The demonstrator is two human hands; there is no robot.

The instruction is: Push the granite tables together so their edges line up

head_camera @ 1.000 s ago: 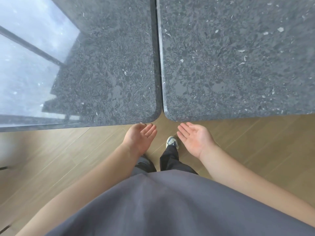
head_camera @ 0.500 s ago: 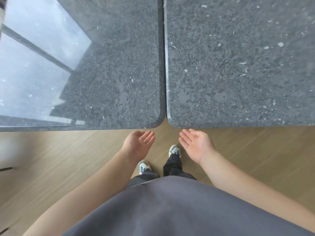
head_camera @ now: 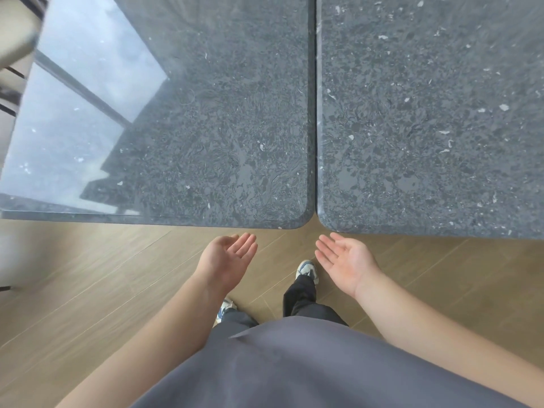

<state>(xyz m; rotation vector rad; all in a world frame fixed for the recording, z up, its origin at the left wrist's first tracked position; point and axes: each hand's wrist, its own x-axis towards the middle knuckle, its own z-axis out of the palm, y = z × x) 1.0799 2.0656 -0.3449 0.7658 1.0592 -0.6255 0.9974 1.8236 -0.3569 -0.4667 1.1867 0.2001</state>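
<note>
Two dark speckled granite tables sit side by side, the left table [head_camera: 206, 128] and the right table [head_camera: 426, 113], with just a thin dark seam running between their long inner edges. Their rounded near corners almost meet, though the right table's near edge sits a touch closer to the person than the left one's. The left hand [head_camera: 228, 259] floats just off the left table's near corner, palm up, fingers loosely spread, gripping nothing. The right hand [head_camera: 344, 260] does the same just off the right table's near corner, open and empty. Neither hand touches the stone. Below are a wood plank floor [head_camera: 88, 275] and a sneaker [head_camera: 307, 269].
</note>
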